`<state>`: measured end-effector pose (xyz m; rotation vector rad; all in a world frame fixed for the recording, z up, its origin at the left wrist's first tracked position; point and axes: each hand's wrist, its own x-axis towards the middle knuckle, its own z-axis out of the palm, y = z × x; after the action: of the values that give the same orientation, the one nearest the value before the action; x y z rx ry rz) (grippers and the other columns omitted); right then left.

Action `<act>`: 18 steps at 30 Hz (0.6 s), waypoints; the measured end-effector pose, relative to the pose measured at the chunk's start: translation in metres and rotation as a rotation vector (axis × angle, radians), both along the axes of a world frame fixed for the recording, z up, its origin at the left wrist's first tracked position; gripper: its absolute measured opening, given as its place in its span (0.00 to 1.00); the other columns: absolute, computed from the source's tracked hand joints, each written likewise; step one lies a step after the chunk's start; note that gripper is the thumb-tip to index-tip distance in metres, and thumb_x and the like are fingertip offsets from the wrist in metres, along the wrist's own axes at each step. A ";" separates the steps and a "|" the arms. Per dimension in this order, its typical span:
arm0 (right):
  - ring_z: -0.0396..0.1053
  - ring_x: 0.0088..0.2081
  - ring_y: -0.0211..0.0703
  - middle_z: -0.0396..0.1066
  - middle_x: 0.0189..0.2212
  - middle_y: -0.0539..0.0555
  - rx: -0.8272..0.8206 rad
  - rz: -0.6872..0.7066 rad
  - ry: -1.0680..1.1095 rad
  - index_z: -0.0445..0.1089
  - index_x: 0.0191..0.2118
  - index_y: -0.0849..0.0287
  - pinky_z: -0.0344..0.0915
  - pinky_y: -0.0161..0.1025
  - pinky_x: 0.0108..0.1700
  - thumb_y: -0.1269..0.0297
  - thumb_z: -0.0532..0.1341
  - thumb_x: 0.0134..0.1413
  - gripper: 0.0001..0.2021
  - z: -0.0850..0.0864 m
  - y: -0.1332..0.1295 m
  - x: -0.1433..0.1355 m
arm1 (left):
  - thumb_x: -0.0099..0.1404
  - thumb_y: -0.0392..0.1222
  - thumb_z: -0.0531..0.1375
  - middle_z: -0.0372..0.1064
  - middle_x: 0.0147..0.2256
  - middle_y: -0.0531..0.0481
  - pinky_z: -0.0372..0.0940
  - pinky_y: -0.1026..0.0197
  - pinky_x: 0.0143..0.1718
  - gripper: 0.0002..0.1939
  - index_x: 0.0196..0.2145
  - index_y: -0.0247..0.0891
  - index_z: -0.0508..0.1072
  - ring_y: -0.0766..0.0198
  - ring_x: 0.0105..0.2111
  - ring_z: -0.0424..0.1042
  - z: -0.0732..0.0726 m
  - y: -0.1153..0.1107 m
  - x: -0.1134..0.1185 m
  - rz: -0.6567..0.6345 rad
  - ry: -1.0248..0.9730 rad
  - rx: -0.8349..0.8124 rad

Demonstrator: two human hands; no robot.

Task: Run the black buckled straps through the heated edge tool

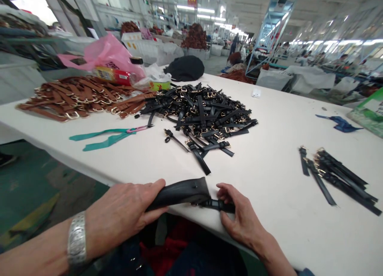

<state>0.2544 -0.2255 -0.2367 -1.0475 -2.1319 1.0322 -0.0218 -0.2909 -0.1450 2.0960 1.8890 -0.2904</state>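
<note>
My left hand [128, 204], with a silver bracelet at the wrist, grips a wide black leather strap [182, 191] at the table's front edge. The strap's free end points right and lifts a little. Just beyond it lies a small black buckle strap [214, 204], its right part between the curled fingers and thumb of my right hand [241, 212]. Whether the two straps are joined is hidden. A large pile of black buckle straps [200, 112] with gold-coloured buckles stands ahead of both hands.
Brown buckle straps [80, 94] heap at the left, by a pink plastic bag [104, 52]. Scissors with pink handles [137, 129] and teal ribbon lie nearer. More black straps [344, 176] rest at the right. A black cap [187, 67] sits at the far table edge.
</note>
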 end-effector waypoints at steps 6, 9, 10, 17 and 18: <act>0.66 0.41 0.44 0.69 0.38 0.54 0.065 0.015 -0.041 0.72 0.41 0.56 0.64 0.42 0.43 0.74 0.60 0.49 0.13 0.000 0.001 -0.007 | 0.66 0.45 0.51 0.76 0.32 0.47 0.66 0.54 0.31 0.13 0.45 0.45 0.70 0.51 0.31 0.77 0.000 -0.023 -0.019 -0.034 0.085 0.065; 0.65 0.40 0.45 0.69 0.37 0.55 0.124 0.014 -0.093 0.75 0.42 0.55 0.63 0.43 0.42 0.71 0.60 0.53 0.11 -0.004 -0.001 -0.011 | 0.66 0.45 0.51 0.76 0.32 0.47 0.66 0.54 0.31 0.11 0.43 0.44 0.70 0.51 0.31 0.77 0.000 -0.022 -0.017 -0.042 0.084 0.055; 0.65 0.40 0.46 0.69 0.37 0.55 0.156 0.016 -0.111 0.75 0.42 0.55 0.63 0.43 0.41 0.72 0.60 0.54 0.11 -0.004 -0.002 -0.013 | 0.66 0.45 0.51 0.76 0.33 0.47 0.67 0.54 0.31 0.11 0.43 0.44 0.70 0.50 0.32 0.77 0.001 -0.019 -0.015 -0.047 0.076 0.041; 0.64 0.38 0.46 0.70 0.35 0.55 0.288 -0.025 -0.208 0.76 0.35 0.55 0.59 0.44 0.40 0.72 0.61 0.53 0.07 0.003 -0.005 -0.022 | 0.67 0.45 0.53 0.76 0.36 0.45 0.68 0.49 0.32 0.09 0.42 0.41 0.68 0.47 0.34 0.77 0.000 -0.009 -0.009 -0.069 0.020 0.017; 0.64 0.37 0.46 0.70 0.34 0.54 0.303 -0.032 -0.222 0.76 0.34 0.55 0.58 0.44 0.40 0.72 0.62 0.53 0.06 0.004 -0.005 -0.023 | 0.67 0.45 0.53 0.76 0.36 0.45 0.68 0.49 0.33 0.09 0.42 0.41 0.68 0.47 0.35 0.77 -0.001 -0.010 -0.010 -0.071 0.017 0.018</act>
<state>0.2314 -0.2306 -0.2326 -1.0812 -2.3469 0.5744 -0.0322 -0.3006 -0.1460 2.1818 1.8362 -0.3101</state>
